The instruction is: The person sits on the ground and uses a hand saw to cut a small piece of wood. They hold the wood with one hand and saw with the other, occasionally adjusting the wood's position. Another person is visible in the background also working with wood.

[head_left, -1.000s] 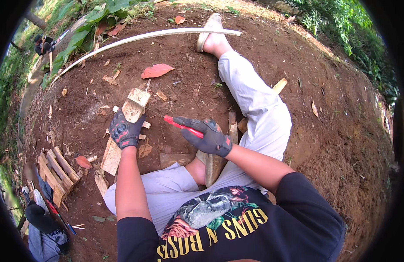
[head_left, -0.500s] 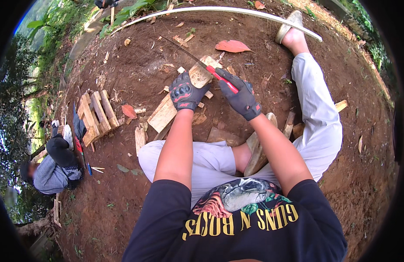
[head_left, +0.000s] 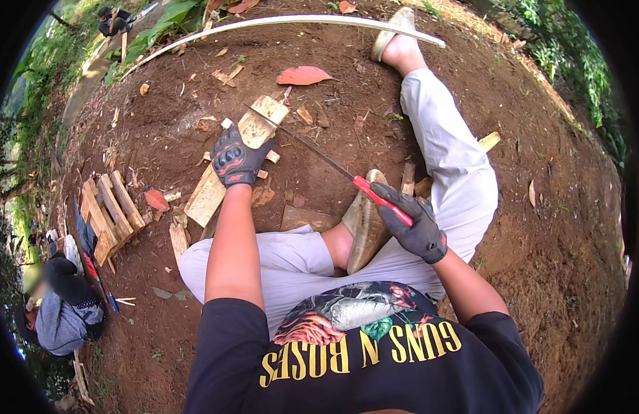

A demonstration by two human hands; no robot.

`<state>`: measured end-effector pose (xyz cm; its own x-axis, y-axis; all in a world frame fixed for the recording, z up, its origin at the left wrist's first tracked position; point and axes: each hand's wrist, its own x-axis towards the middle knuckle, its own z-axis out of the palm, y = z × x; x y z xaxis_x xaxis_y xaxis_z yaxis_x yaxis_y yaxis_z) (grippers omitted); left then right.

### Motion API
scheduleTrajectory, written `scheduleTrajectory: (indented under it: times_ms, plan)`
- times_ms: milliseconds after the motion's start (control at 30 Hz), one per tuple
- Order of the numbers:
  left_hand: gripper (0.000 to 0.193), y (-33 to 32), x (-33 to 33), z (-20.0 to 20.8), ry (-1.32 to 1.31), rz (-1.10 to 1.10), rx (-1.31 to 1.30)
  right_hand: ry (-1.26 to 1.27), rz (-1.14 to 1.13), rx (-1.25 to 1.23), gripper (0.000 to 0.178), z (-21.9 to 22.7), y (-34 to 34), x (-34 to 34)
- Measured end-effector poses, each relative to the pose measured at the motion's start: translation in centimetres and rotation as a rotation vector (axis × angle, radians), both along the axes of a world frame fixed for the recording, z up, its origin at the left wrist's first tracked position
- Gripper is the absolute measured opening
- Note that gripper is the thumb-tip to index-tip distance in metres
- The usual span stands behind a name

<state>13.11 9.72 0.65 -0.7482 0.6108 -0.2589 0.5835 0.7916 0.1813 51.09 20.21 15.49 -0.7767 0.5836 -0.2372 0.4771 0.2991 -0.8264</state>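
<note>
My left hand (head_left: 239, 157), in a black glove with red trim, presses down on a pale wooden board (head_left: 208, 195) and holds it across its width. The board's far end (head_left: 263, 121) sticks out beyond my fingers. In my right hand (head_left: 414, 222), gloved alike and closed, is the red handle of a handsaw (head_left: 379, 198). Its long thin blade (head_left: 312, 148) slants up to the left, the tip part lying across the board's far end just beyond my left hand. Whether the teeth have cut into the wood cannot be made out.
Small wood scraps (head_left: 263, 196) lie around the board on brown soil. A slatted wooden piece (head_left: 112, 210) stands at the left, near a seated person (head_left: 64, 310). Beyond my feet stretches a long pale strip (head_left: 285, 22). My bent leg (head_left: 264, 252) is close to the board.
My right hand has drawn the saw back toward my body and to the right, so the blade's tip part now crosses the board. My left hand stays on the board; the view has shifted.
</note>
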Motion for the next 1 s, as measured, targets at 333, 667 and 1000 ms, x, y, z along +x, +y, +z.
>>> scheduleTrajectory:
  times_ms: [333, 667, 1000]
  plan:
    - [0.108, 0.1, 0.8, -0.3, 0.051, -0.034, -0.007, 0.271, 0.031, -0.048, 0.051, -9.4, 1.3, -15.7]
    - [0.107, 0.4, 0.5, 0.5, 0.009, -0.013, -0.018, 0.221, -0.018, -0.082, 0.047, -11.0, 1.9, -19.7]
    - [0.111, -0.7, -0.3, -0.9, -0.007, -0.02, 0.037, -0.011, 0.001, 0.036, 0.043, 0.4, -0.4, -2.7]
